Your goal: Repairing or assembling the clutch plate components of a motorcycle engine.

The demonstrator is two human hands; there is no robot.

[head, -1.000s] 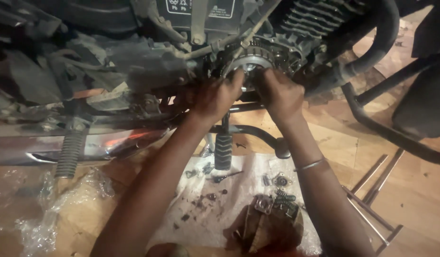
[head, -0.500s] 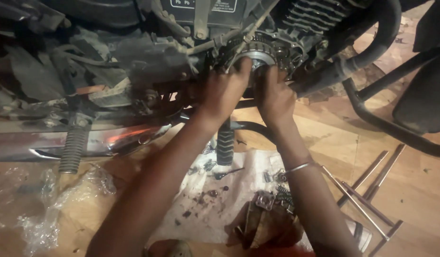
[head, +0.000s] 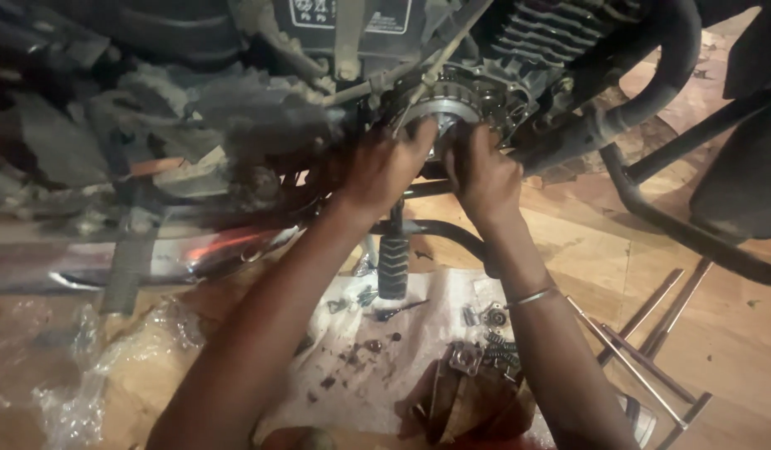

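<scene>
Both hands are up at the open side of the motorcycle engine (head: 519,75), far centre of the scene. The left hand (head: 384,171) curls its fingers onto the left rim of the round metal clutch assembly (head: 442,112); the right hand (head: 484,177) presses on its lower right edge, with a thin bangle (head: 531,296) on that wrist. Both look clamped on the part, though the fingertips are partly hidden, so the exact grip is hard to tell. The clutch assembly sits in the engine case, just below the finned cylinder and beside the exhaust pipe (head: 652,83) on the right.

Handling judgement: solid steel, stiff, fairly heavy for its size, probably oily and slippery. Best held by the outer rim with both hands on opposite sides, not by the toothed edge.

Nearer, a rubber footpeg (head: 393,265) hangs between the forearms. Below it a white cloth (head: 452,292) lies on the wooden floor (head: 735,333), with small bolts and springs (head: 485,321) scattered on it, well apart from the hands. Long metal T-handle tools (head: 652,333) lie near right. Crumpled clear plastic (head: 77,392) sits near left, and a chrome silencer (head: 110,262) runs along the left side.
</scene>
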